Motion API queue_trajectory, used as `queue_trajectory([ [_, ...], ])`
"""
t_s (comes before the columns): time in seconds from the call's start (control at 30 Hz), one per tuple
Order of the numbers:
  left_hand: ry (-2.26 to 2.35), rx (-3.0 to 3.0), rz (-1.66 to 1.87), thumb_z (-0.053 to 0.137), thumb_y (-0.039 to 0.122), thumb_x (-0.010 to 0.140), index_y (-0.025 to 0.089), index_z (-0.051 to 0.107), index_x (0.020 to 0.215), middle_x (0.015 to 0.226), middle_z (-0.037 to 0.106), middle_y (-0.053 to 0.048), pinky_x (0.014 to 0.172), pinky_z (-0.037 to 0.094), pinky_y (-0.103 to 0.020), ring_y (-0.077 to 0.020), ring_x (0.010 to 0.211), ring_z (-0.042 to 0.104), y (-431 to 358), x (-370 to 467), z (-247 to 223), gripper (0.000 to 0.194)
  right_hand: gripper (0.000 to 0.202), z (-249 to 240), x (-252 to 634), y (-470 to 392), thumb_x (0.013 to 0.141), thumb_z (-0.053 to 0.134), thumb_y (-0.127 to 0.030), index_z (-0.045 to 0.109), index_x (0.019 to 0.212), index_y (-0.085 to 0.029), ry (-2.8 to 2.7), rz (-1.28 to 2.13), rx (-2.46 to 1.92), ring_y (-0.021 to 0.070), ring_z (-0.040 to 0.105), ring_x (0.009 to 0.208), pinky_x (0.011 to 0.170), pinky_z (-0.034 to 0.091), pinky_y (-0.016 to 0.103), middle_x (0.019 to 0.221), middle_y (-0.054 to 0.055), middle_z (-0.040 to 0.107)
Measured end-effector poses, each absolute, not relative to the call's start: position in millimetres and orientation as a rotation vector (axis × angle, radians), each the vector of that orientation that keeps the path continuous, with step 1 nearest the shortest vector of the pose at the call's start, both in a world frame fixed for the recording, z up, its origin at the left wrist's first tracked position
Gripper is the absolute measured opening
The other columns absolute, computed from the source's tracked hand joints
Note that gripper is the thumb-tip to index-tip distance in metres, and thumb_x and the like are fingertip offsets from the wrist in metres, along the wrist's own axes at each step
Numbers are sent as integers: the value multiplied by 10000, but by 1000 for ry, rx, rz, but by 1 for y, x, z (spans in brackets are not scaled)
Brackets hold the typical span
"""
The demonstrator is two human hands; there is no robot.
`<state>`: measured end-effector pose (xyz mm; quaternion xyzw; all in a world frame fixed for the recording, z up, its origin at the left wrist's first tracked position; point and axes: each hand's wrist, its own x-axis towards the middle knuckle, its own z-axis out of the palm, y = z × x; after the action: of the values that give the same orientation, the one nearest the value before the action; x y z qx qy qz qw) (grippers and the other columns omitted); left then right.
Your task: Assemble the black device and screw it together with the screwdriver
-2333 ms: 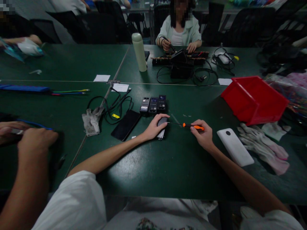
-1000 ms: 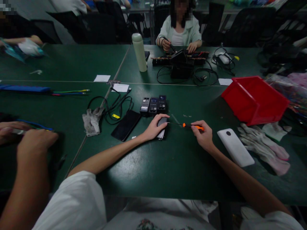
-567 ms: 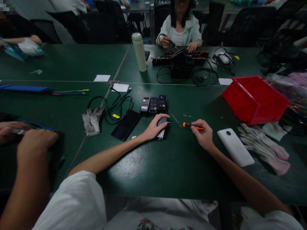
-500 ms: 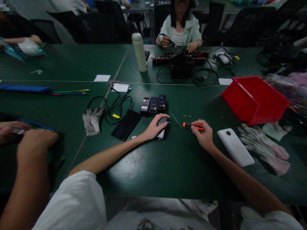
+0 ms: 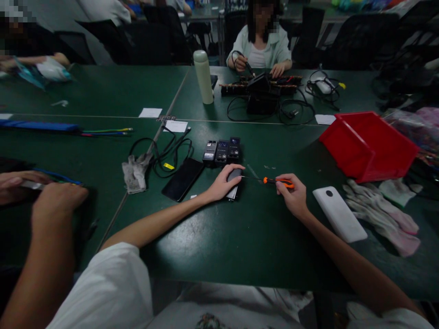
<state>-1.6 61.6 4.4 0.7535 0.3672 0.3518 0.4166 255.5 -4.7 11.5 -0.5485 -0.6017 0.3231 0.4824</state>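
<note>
My left hand (image 5: 224,183) is closed around a small black box-shaped device (image 5: 233,192), pressing it to the green table (image 5: 212,242); its label side faces me and my fingers cover much of the rest. In my right hand (image 5: 293,194) is a screwdriver (image 5: 279,182) with an orange and black handle. The thin shaft points left, and its tip reaches the device's right side near my left thumb. Whether the tip sits in a screw cannot be made out. Just beyond my left hand stand three similar black modules (image 5: 222,151) side by side.
A black phone (image 5: 182,179), a coiled black cable (image 5: 174,148) and a grey glove (image 5: 135,173) lie to the left. On the right are a white power bank (image 5: 339,214), gloves (image 5: 384,214) and a red bin (image 5: 368,146). A co-worker's hands (image 5: 56,196) are at far left.
The whole view has shifted slightly, so everything appears a little further right and lower. Both hands keep their hold, with the screwdriver still at the device's side.
</note>
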Motion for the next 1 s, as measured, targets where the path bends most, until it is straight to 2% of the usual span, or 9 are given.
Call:
queue_trajectory([
  [0.63,938,1893,878,493,350,905,222,544,1204,1203,560,-52,1045,375,-385,-214,1121,524,61,-2,5,329,161,9,256,-3,871,600,-328,605,974,-203,-1475,787,-1351,131,533,556,547,434,282,643,-28,541],
  [0.87,949,1888,867,499,362,901,213,542,1210,1202,556,-58,1043,374,-382,-218,1121,520,62,-2,4,346,166,2,259,-1,841,636,-315,610,965,-208,-1483,755,-1297,142,561,678,576,473,285,891,27,567],
  [1.0,934,1889,874,494,350,904,216,544,1207,1200,554,-55,1051,366,-379,-214,1128,517,61,-2,5,334,135,3,258,-1,838,636,-290,602,948,-218,-1508,735,-1239,160,549,716,604,476,303,889,32,557],
])
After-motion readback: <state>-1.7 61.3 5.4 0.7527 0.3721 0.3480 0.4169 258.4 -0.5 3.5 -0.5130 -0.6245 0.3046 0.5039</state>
